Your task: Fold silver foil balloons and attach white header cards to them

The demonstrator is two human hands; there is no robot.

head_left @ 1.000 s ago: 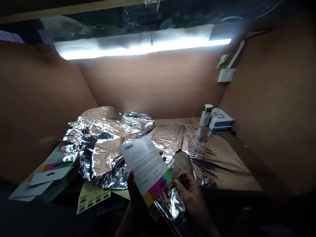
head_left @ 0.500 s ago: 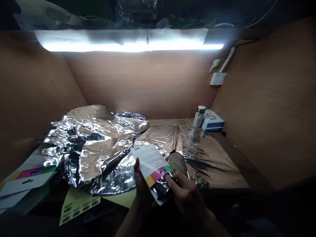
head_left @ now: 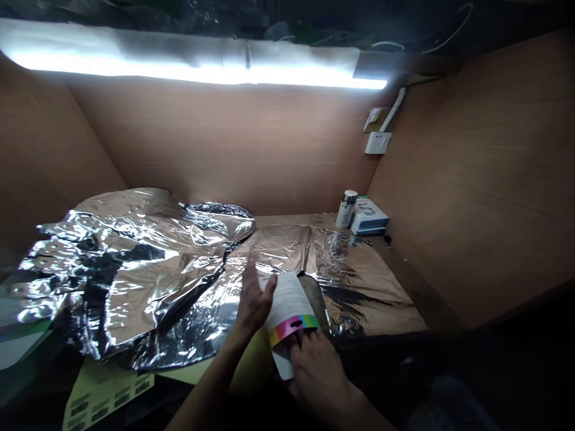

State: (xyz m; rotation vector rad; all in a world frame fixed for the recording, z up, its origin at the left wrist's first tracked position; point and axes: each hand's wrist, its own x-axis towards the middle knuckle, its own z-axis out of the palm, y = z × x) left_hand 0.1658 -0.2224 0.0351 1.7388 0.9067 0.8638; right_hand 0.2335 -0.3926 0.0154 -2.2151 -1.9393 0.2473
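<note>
A white card sleeve (head_left: 287, 299) with small print and a rainbow band with a hang hole bows open at its near end. My right hand (head_left: 317, 362) reaches into that opening; its fingertips are hidden inside, so whether they grip anything cannot be seen. Just left of the sleeve, my left hand (head_left: 255, 299) is open, thumb and fingers apart and slightly blurred. Behind the sleeve lies a dark rounded flat piece (head_left: 314, 293), partly covered. Large crinkled silver foil sheets (head_left: 148, 281) spread over the table beyond both hands.
Yellow label sheets (head_left: 105, 389) with dark printed blocks lie at the front left. More rainbow-edged card packs (head_left: 20, 344) sit at the left edge. At the back right stand a white bottle (head_left: 347, 209) and stacked boxes (head_left: 369, 215), below a wall socket (head_left: 378, 143).
My left hand has let go of the sleeve's edge and opened. My right fingers have gone deeper into the opening, and the foil there is out of sight. The view has shifted right.
</note>
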